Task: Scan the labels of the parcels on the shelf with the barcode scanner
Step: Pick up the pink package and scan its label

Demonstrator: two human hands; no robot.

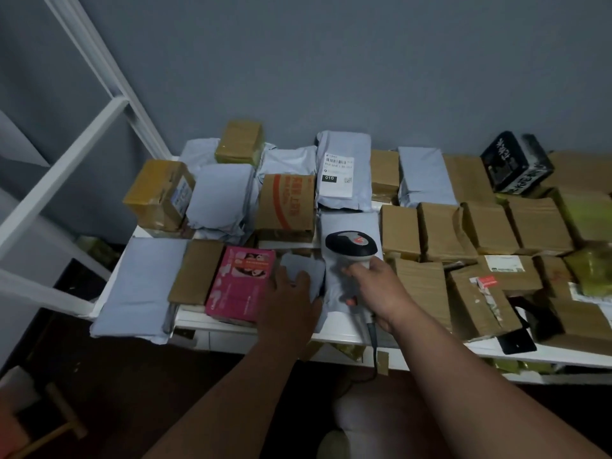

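Parcels [400, 231] crowd the shelf [212, 321]; right hand [377, 289] grips scanner [351, 248], left hand [291, 303] presses flat on grey mailer [303, 268].

We see a white-painted, smooth shelf [265, 329] loaded with matt brown cardboard boxes [490, 226] sealed in slightly shiny tape, and soft grey plastic mailer bags [139, 286] with a dull, wrinkled sheen. Just left of the barcode scanner [351, 246], whose head is glossy black and grey plastic, lies a pink printed carton [238, 286] with a smooth finish; behind the scanner a mailer carries a white paper label [337, 173].
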